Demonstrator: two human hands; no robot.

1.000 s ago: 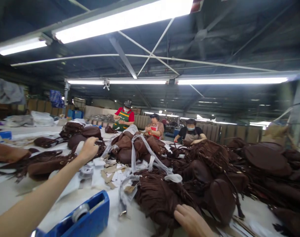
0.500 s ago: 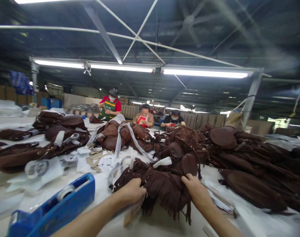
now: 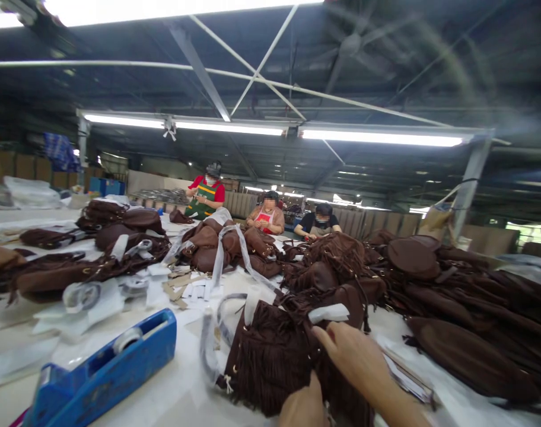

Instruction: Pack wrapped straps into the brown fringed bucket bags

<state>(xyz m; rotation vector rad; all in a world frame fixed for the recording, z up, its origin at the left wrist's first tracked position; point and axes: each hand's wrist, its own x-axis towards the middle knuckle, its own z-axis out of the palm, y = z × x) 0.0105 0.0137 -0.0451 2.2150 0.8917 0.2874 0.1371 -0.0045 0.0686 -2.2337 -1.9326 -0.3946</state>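
A brown fringed suede bag (image 3: 274,356) stands tilted up on the white table (image 3: 177,385) right in front of me. My right hand (image 3: 355,359) lies on its right side, thumb and fingers closed on the top edge near a white paper-wrapped strap (image 3: 329,312). My left hand (image 3: 304,406) shows only partly at the bottom edge, pressed against the bag's lower fringe; its fingers are hidden. A grey strap loop (image 3: 215,332) hangs off the bag's left side.
A blue tape dispenser (image 3: 105,370) sits at the near left. Heaps of brown bags (image 3: 448,290) cover the right and middle; more bags (image 3: 119,225) and paper scraps (image 3: 181,287) lie to the left. Three people (image 3: 266,213) work at the table's far end.
The fringed bag has been pulled nearer and raised on end. My left hand has slid from its left side down to the bottom edge; my right hand stays on the bag.
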